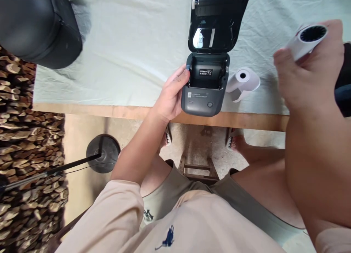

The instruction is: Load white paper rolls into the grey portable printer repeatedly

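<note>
My left hand (173, 90) grips a dark grey portable label printer (203, 101) by its left side, thumb on the edge. The printer's lid (216, 24) is swung up, and its paper bay, with a small printed label inside, shows nothing loaded. Over at the right, my right hand (315, 70) is wrapped round a white paper roll (308, 44) with a wide dark core. Between the hands, beside the printer, a second white paper roll (251, 79) with a small core lies on the cloth, its end partly unrolled.
A pale cloth (131, 55) covers the table, with a wooden front edge (109, 112). A black rounded case (41, 26) stands at the back left, and a dark object (344, 84) sits beyond my right hand. Stacked firewood (30, 143) and a round stand base (102, 153) are at left.
</note>
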